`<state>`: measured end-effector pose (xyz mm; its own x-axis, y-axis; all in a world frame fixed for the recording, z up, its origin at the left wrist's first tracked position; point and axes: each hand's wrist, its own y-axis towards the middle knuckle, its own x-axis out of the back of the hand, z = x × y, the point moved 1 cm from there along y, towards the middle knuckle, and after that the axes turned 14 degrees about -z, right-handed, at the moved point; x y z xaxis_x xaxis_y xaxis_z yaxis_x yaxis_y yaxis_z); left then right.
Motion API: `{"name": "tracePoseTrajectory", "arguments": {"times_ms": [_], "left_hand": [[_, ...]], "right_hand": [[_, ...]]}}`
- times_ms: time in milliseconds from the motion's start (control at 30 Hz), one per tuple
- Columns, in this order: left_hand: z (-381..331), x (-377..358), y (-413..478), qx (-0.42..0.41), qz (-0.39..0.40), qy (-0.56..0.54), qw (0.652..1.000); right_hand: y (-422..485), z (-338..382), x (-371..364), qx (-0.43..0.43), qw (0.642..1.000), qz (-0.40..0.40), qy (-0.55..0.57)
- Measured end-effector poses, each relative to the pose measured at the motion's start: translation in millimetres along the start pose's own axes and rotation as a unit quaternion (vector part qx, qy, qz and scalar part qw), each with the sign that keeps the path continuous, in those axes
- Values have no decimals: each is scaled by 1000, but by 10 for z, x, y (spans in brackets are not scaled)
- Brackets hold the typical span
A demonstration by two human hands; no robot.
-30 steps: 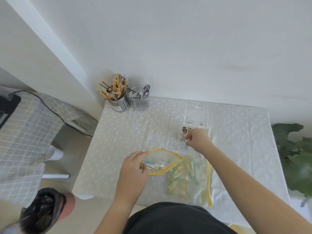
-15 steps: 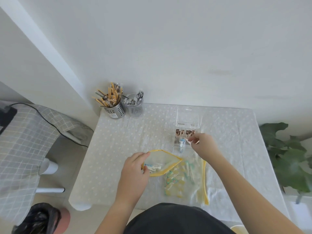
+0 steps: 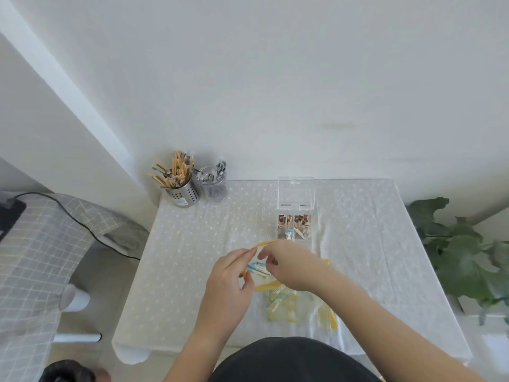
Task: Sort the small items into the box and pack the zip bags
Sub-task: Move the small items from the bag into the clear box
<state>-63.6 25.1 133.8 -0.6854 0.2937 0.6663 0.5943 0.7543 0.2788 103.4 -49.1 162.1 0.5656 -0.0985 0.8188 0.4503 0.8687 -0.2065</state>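
Observation:
A clear zip bag with a yellow rim (image 3: 265, 243) is held open at the table's middle by my left hand (image 3: 228, 282), which pinches the rim. My right hand (image 3: 289, 264) reaches into the bag's mouth, fingertips on small blue and white packets (image 3: 256, 268) inside. A second yellow-edged zip bag (image 3: 286, 304) with green and yellow items lies flat under my right forearm. Behind the hands a clear compartment box (image 3: 294, 226) stands with its lid (image 3: 296, 192) tipped back, holding brown and white items.
A perforated metal cup (image 3: 182, 194) of orange sticks and a clear cup (image 3: 214, 186) of wrapped items stand at the table's back left corner. A leafy plant (image 3: 462, 260) is to the right. A checked cloth (image 3: 35, 244) with a black cable lies left.
My right hand left the compartment box and moved back to the open bag's mouth. My left hand kept hold of the rim and lifted it higher.

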Motion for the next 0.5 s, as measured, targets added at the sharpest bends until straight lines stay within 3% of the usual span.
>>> {"name": "tracePoseTrajectory", "arguments": {"times_ms": [233,500], "left_hand": [[-100,17,-117,-53,13,-18,998],[-109,85,-181,-61,31,-11,998]], "right_hand": [[190,74,-416,-22,966,153,-206],[212,-128,-751,-16,961,145,-234]]}}
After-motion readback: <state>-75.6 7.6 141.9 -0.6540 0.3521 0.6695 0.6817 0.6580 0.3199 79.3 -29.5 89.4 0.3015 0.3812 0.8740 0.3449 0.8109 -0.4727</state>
